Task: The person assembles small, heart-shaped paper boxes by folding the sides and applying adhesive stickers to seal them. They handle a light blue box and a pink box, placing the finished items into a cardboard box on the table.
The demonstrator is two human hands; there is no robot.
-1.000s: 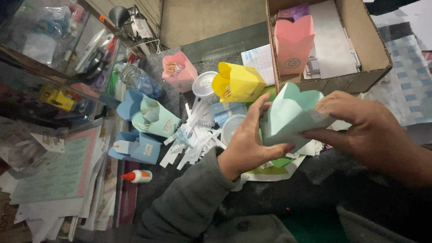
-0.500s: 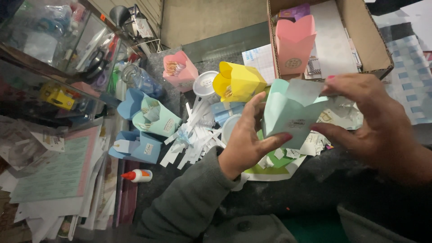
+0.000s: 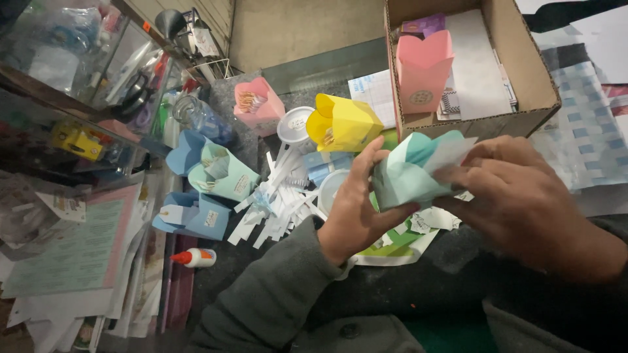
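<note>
Mint-green paper box with a white flap, held between left hand and right hand. Grey sleeve on the left arm. Yellow paper box beside a white round lid. Pink paper box further back, another pink one inside the brown cardboard carton. Pale green box and two blue boxes. White paper strips on dark table. White glue bottle with orange-red tip. Blue-and-white checked paper at right.
</note>
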